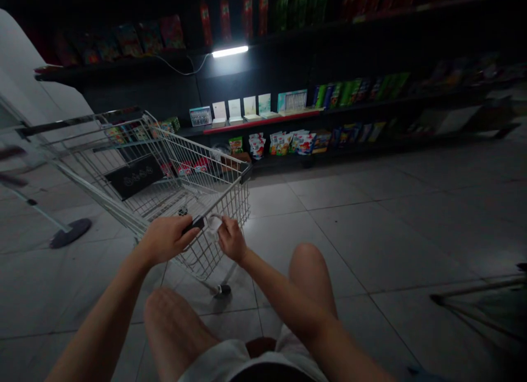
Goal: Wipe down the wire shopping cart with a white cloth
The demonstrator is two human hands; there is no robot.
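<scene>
A metal wire shopping cart (197, 151) stands in front of me, its near end toward my knees. My left hand (168, 239) is closed over the dark plastic corner piece (196, 224) at the near end of the cart's rim. Beside it, my right hand (233, 239) pinches a small whitish wad (214, 226) that looks like a cloth or wipe, against the cart's front rim. Its fingertips are partly hidden by the wad. Inside the cart the wire bottom shows, and a black panel (135, 177) hangs near the handle.
Dark shelves (263, 121) hold boxes, snack bags and bottles behind the cart, lit by a tube light (229, 51). A stand with a round black base (71, 232) is at left. Thin dark legs (473, 291) of some object reach in at right. Tiled floor (349, 228) lies between.
</scene>
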